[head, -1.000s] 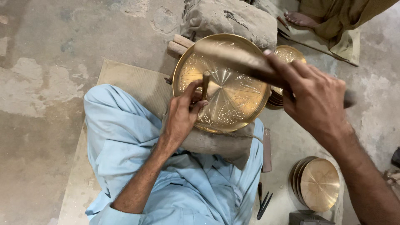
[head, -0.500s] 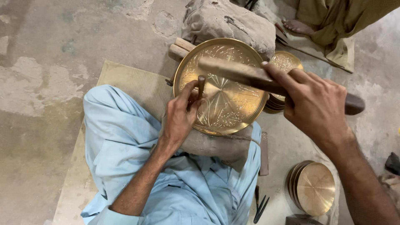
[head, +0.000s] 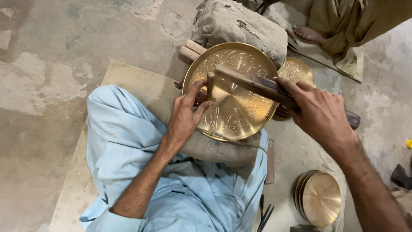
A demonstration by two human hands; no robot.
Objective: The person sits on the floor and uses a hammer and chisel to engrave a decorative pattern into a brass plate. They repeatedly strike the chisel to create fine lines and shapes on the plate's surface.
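Centrally, the left hand (head: 185,115) pinches a chisel (head: 210,84) upright on the brass tray (head: 240,116) while the right hand (head: 319,114) grips a wooden mallet (head: 253,83).

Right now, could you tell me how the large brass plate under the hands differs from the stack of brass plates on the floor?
The large brass plate is engraved with fine patterns; the top of the stack of brass plates looks plain. The large brass plate is bigger and rests on a cushion on the lap, while the stack sits untouched on the floor. Both are round and golden.

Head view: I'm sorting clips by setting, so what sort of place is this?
Probably a floor-level metal craft workshop: an engraved brass tray under a punch held by the left hand, a wooden mallet in the right hand, stacked brass plates.
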